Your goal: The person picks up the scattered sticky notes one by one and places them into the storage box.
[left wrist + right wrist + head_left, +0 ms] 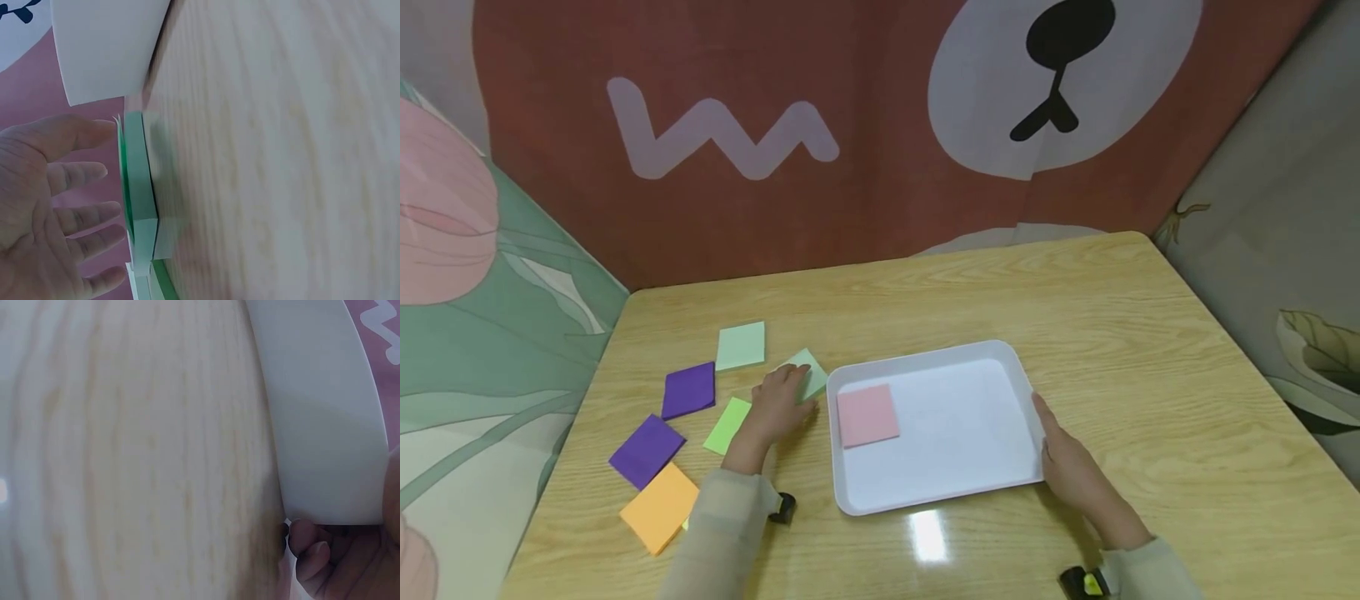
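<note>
My left hand (775,410) reaches over a pale green sticky-note pad (812,377) just left of the white tray (958,421). In the left wrist view its fingers are spread, the thumb tip close to the pad's slightly raised top sheet (122,169). Inside the tray, at its left end, lies a pink sticky-note pad (867,415). At the tray's right side, my right hand (1075,471) grips the edge, with the thumb along the rim. The right wrist view shows curled fingers (312,559) at the lower corner of the tray wall.
Left of the left hand lie a bright green pad (727,425), another pale green pad (741,346), two purple pads (689,390) and an orange pad (660,508). My left sleeve (718,529) overlaps the orange one's side. A patterned cloth (880,208) hangs behind the wooden table (1120,333).
</note>
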Motion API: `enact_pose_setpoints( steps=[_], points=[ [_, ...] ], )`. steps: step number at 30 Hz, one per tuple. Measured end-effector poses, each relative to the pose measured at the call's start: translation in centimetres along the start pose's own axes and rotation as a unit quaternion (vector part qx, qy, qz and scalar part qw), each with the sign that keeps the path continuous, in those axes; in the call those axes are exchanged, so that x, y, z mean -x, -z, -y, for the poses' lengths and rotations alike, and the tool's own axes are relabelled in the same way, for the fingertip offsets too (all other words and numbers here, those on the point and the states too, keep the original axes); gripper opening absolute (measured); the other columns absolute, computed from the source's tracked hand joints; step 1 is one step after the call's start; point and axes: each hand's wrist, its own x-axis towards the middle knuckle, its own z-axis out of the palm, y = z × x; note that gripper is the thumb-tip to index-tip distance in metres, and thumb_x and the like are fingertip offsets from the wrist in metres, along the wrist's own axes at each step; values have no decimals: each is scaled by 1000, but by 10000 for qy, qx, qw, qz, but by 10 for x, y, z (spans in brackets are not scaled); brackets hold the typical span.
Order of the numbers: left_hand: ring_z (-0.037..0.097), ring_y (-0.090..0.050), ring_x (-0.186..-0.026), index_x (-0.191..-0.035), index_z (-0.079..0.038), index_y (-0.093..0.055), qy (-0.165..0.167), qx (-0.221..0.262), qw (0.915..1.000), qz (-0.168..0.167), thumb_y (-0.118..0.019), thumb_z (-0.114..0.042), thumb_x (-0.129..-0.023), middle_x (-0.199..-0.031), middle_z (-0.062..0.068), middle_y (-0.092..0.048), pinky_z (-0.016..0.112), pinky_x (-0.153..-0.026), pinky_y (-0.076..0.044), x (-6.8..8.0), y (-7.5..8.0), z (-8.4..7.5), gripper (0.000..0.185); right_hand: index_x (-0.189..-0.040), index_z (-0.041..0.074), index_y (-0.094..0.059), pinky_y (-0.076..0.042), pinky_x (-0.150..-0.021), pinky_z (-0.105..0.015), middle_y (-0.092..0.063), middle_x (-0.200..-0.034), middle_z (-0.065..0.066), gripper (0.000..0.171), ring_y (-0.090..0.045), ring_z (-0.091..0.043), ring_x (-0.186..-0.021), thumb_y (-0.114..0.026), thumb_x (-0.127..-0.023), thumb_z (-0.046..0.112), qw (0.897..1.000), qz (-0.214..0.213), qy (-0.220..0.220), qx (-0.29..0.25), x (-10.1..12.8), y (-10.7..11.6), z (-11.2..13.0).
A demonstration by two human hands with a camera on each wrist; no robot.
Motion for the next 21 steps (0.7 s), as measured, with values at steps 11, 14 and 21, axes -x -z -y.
enact_pose_setpoints(
  steps=[11,14,21],
  points=[
    [44,-25,-115,-125,-4,-43,30,-171,9995,262,-58,-25,-78,-129,25,-31,60,-82,-24,-6,-3,4,53,-134,-6,-9,-36,-82,-50,-31,-122,-37,53,-46,-42,-100,-28,-86,-8,10000,4,-16,-57,1,-1,3],
    [44,-25,-116,-125,-5,-43,72,-201,9994,290,-58,-26,-78,-129,25,-30,60,-82,-24,-7,-2,3,53,-134,-6,-9,-36,-82,-50,-31,-122,-37,53,-45,-43,-101,-28,-85,-9,10000,-2,17,-62,1,-1,3],
    [45,-22,-117,-127,-5,-41,167,-178,9989,399,-58,-24,-78,-131,26,-27,61,-83,-22,-11,0,1,54,-134,-5,-9,-35,-83,-51,-33,-121,-37,52,-41,-46,-104,-29,-86,-8,10000,-78,2,-45,1,0,1]
  ],
)
